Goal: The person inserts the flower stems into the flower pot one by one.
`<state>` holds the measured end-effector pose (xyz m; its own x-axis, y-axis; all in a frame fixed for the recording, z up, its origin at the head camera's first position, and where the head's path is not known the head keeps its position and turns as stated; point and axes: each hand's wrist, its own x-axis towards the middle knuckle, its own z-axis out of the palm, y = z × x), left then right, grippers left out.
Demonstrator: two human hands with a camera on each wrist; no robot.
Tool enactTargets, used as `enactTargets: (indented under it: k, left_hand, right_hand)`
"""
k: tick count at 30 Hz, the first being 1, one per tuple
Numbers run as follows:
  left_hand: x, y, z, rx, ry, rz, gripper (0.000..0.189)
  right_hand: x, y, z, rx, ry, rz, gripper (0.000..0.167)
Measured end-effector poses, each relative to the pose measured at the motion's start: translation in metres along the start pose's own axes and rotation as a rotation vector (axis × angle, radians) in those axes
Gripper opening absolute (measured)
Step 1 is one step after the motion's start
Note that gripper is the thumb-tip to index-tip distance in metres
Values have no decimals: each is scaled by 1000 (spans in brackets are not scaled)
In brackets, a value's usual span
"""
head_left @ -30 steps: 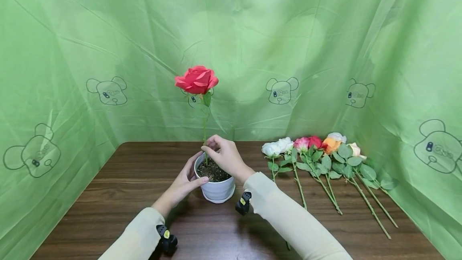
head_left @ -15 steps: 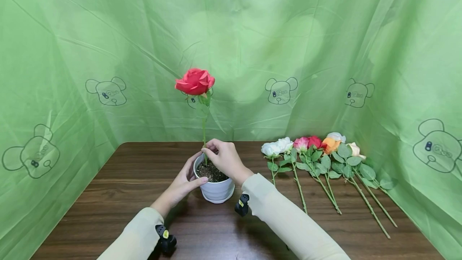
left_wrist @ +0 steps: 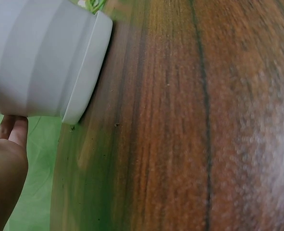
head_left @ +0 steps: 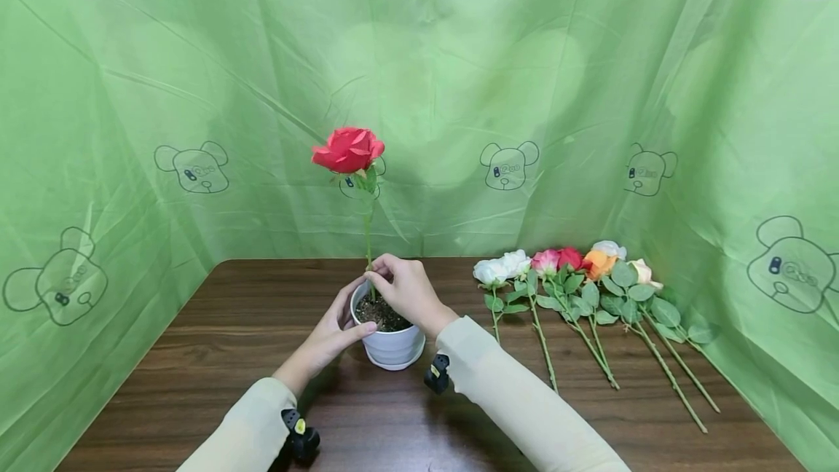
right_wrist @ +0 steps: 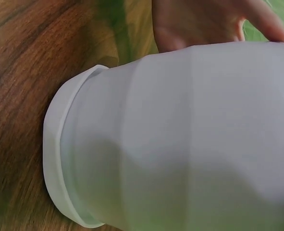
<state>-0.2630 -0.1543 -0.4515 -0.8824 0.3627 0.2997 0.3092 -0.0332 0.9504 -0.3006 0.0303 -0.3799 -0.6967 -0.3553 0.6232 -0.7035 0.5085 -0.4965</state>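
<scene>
My left hand (head_left: 328, 337) holds the white pot (head_left: 393, 348) from its left side, thumb on the near rim and fingers behind it. In the left wrist view its fingers (left_wrist: 18, 129) lie against the pot's side. Dark soil (head_left: 392, 317) fills the pot up to near the rim. A red rose (head_left: 349, 150) stands in the soil toward the back left, its bloom leaning slightly left. Low on the stem (head_left: 368, 231), just above the soil, my right hand (head_left: 413, 293) pinches it between thumb and fingers. The stem's lower end is hidden in the soil.
To the right, several roses (head_left: 570, 261) in white, pink, red, orange and cream lie on the brown wooden table (head_left: 216, 333), stems toward me. A white saucer (head_left: 395, 365) sits under the pot. Green cloth (head_left: 419, 93) encloses the back and sides.
The red bloom has sunk a little and tipped further left. My right hand has lowered slightly with the stem. The left hand stays on the pot.
</scene>
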Motion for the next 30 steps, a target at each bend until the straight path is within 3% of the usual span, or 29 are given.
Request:
enactTargets:
  k: [19,30]
  left_hand:
    - [1,-3,-1,-40,-15,42,83]
    - [1,-3,0,-29,-13,43,83]
  right_hand:
    - [7,-2,1,-13,-64,60,11]
    - [6,-4,-1,42,-70,61,16]
